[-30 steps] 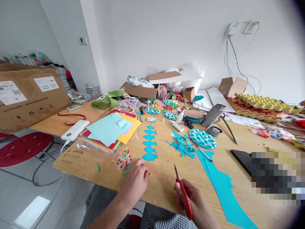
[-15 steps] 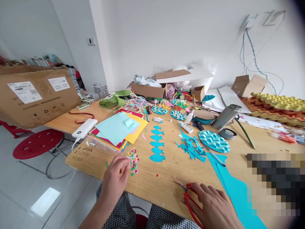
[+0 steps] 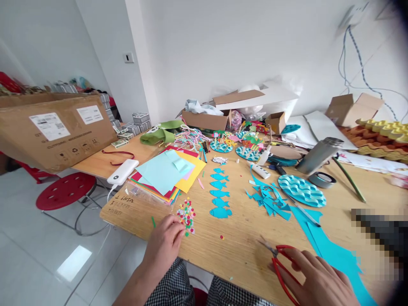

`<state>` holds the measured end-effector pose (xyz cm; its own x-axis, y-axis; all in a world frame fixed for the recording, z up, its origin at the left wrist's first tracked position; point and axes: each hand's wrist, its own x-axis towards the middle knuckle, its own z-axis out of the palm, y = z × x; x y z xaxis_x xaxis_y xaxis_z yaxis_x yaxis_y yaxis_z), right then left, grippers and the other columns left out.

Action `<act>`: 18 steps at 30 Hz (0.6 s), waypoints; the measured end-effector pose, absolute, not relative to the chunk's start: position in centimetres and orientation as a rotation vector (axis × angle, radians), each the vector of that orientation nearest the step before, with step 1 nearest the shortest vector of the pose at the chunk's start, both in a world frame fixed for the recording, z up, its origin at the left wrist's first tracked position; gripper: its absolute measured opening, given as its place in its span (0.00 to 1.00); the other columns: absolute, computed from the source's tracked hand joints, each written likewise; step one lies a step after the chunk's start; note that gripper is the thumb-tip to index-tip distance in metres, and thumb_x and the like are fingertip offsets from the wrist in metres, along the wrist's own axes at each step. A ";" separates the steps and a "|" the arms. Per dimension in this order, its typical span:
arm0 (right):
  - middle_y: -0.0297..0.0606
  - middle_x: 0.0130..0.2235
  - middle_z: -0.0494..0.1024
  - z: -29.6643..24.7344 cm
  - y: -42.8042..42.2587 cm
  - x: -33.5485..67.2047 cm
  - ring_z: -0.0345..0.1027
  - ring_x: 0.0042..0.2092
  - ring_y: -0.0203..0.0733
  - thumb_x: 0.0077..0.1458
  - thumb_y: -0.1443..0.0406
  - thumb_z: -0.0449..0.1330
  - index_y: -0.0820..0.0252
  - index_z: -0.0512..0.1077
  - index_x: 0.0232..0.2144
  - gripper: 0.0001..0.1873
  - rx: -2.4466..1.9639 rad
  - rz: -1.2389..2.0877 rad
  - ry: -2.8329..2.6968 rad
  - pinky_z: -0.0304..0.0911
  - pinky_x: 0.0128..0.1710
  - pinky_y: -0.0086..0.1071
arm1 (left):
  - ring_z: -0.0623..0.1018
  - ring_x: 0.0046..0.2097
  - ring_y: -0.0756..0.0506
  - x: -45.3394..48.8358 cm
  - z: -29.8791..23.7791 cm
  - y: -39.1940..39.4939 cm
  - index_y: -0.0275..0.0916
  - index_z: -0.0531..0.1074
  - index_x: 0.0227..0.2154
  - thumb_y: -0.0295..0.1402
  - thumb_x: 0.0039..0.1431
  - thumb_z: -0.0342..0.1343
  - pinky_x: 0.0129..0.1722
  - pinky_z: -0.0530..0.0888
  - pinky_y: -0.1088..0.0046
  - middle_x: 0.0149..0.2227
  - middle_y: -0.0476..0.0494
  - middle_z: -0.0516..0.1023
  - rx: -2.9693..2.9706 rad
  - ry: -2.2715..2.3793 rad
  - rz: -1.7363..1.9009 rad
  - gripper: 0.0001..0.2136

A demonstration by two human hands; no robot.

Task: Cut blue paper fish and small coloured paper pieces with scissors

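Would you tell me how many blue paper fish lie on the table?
6 blue fish, in one column between the coloured paper stack and the blue scraps; others may hide in the clutter behind.

Soft daylight is filling the room, and everything is looking bright. A white patch of glare (image 3: 72, 267) is shining on the floor (image 3: 28, 255), left of the left hand (image 3: 164, 244). Shadows on the table (image 3: 239, 242) are looking pale. Far above the right hand (image 3: 315, 280), the cable (image 3: 357, 51) is looking smeared and bent. Right of that hand, a blocky blur (image 3: 382, 238) is covering something, and the edge is going dark
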<state>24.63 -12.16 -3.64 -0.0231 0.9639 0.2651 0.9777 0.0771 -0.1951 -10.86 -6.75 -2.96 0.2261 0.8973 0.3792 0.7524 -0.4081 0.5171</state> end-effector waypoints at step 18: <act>0.42 0.34 0.75 -7.1 -12.3 21.4 0.69 0.35 0.49 0.57 0.54 0.57 0.58 0.70 0.39 0.15 -1.721 0.025 -1.675 0.64 0.36 0.42 | 0.74 0.35 0.46 -12.8 -4.4 -10.4 0.37 0.72 0.44 0.20 0.61 0.49 0.35 0.73 0.71 0.35 0.43 0.75 2.794 1.213 0.906 0.12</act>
<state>21.42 -12.27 -7.12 0.1540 0.8760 0.4571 0.8620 0.1070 -0.4954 -12.77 -10.36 -4.41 0.5458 0.6608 0.5152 0.6814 -0.7079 0.1860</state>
